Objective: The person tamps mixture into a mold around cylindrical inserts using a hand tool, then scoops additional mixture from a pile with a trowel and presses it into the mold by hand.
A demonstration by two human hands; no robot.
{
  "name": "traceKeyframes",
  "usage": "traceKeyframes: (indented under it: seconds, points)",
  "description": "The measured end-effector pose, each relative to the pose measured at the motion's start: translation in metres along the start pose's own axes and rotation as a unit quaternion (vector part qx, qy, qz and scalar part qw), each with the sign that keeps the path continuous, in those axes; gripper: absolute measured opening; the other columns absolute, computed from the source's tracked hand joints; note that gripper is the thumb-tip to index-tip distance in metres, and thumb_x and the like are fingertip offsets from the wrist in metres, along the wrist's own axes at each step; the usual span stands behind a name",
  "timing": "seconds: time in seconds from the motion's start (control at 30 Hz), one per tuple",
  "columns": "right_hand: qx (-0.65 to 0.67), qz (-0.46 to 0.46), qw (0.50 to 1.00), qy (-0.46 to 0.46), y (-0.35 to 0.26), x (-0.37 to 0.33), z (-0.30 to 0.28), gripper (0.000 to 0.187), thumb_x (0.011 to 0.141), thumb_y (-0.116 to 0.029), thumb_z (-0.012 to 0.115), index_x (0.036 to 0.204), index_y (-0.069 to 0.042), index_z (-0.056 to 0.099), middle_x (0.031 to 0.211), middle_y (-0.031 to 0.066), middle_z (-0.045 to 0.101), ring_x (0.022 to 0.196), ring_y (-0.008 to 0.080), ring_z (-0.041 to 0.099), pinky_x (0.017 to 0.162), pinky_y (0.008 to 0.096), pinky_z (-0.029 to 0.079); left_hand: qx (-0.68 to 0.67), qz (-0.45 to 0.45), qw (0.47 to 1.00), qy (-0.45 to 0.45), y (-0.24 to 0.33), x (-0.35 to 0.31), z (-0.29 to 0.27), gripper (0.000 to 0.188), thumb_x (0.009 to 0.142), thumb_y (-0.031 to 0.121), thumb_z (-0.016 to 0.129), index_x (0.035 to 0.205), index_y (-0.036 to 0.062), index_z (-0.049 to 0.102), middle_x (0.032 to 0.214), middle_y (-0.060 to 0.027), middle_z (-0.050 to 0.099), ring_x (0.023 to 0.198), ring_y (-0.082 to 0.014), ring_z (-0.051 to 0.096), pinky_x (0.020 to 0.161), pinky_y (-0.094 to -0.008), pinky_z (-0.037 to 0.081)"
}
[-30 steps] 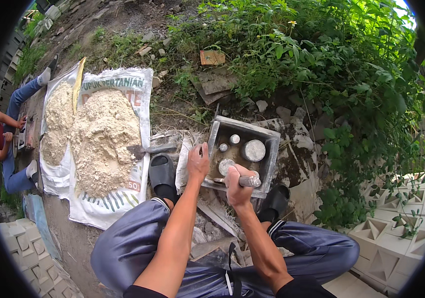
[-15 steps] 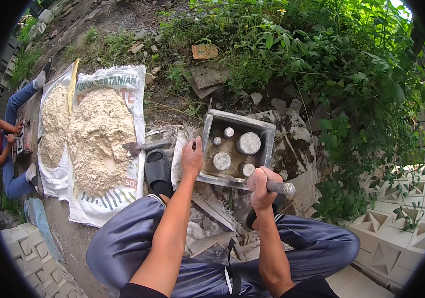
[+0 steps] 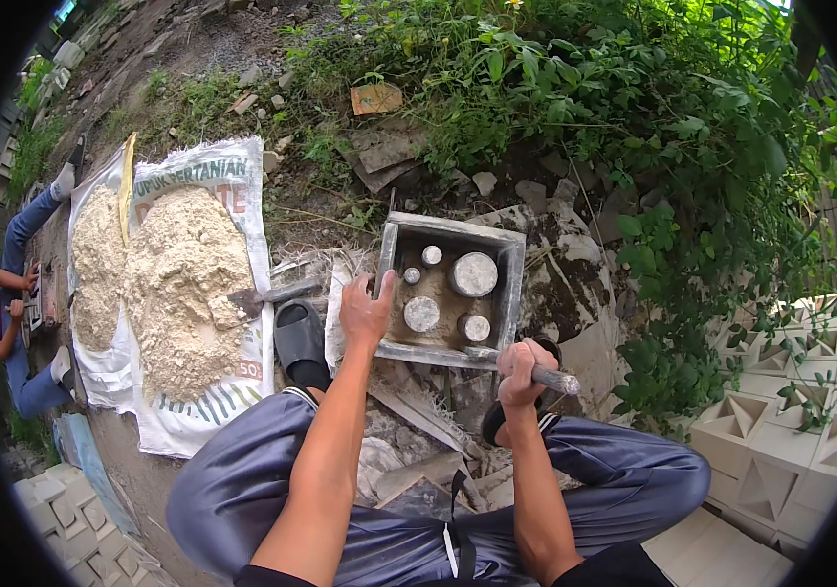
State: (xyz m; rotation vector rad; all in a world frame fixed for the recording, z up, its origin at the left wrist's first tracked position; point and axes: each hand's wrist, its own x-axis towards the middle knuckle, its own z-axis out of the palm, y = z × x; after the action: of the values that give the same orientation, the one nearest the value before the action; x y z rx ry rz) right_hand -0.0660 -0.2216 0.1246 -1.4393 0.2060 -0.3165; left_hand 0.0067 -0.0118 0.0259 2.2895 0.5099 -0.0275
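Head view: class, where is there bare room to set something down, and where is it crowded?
Bare soil lies between the white sack, the blue strip and the person's left knee. Inside the box, only small gaps separate the five cylinders. It is crowded at the box's near right corner, where the right hand grips a rod.

So the box looks dull and scuffed, can't tell if it's wood or metal, and the pegs have chalky matt tops. The bar is rough and dull too. Sacks look like woven plastic, powder dry and lumpy, trousers smooth glossy cloth, blocks plain matt
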Motion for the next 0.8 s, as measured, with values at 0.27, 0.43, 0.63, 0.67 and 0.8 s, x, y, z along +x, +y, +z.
traceKeyframes:
  seconds: [0.27, 0.43, 0.63, 0.67, 0.8]
  points:
    - [-0.152, -0.016, 0.984, -0.089, -0.019, 0.016, 0.016, 0.038, 0.088, -0.007, 0.043, 0.051, -0.004, 0.034, 0.047, -0.0015, 0.037, 0.042, 0.0063, 0.032, 0.04, 0.0265, 0.026, -0.007, 0.008, 1.0, 0.024, -0.016, 0.001, 0.005, 0.054, 0.086, 0.053, 0.057, 0.094, -0.0009, 0.063, 0.091, -0.0178, 0.062, 0.092, -0.0347, 0.057, 0.08, -0.0425, 0.045]
    - [-0.28, -0.136, 0.947, -0.076, 0.018, 0.005, 0.006, 0.031, 0.082, -0.008, 0.052, 0.055, -0.002, 0.038, 0.047, 0.0093, 0.03, 0.036, 0.0194, 0.033, 0.041, 0.0354, 0.026, -0.009, 0.021, 0.999, 0.045, -0.004, 0.003, 0.007, 0.053, 0.085, 0.053, 0.057, 0.087, 0.0002, 0.061, 0.084, -0.0159, 0.06, 0.087, -0.0351, 0.056, 0.076, -0.0438, 0.045]
    - [-0.092, 0.038, 0.993, -0.069, 0.014, 0.017, 0.01, 0.037, 0.087, -0.007, 0.045, 0.053, -0.006, 0.031, 0.047, -0.0024, 0.033, 0.041, 0.0063, 0.03, 0.039, 0.0267, 0.023, -0.004, -0.003, 1.0, 0.017, -0.002, -0.002, 0.002, 0.05, 0.086, 0.05, 0.057, 0.086, 0.001, 0.061, 0.088, -0.0155, 0.062, 0.09, -0.0342, 0.056, 0.078, -0.0437, 0.045]
    - [-0.084, 0.03, 0.994, -0.064, -0.001, 0.018, 0.011, 0.038, 0.088, -0.008, 0.044, 0.053, -0.008, 0.031, 0.047, -0.0026, 0.034, 0.041, 0.0054, 0.028, 0.039, 0.0254, 0.022, -0.013, -0.016, 1.0, 0.009, 0.001, -0.003, -0.002, 0.05, 0.086, 0.05, 0.057, 0.087, 0.0008, 0.061, 0.09, -0.0159, 0.062, 0.092, -0.0342, 0.056, 0.079, -0.0436, 0.045]
    - [-0.085, 0.012, 0.995, -0.057, -0.022, 0.015, 0.023, 0.036, 0.086, -0.009, 0.046, 0.053, -0.004, 0.033, 0.046, -0.001, 0.034, 0.041, 0.0064, 0.03, 0.039, 0.0286, 0.023, -0.021, 0.012, 0.998, 0.05, -0.004, -0.001, -0.002, 0.049, 0.086, 0.05, 0.057, 0.087, 0.0013, 0.061, 0.091, -0.0157, 0.062, 0.093, -0.034, 0.055, 0.08, -0.0432, 0.044]
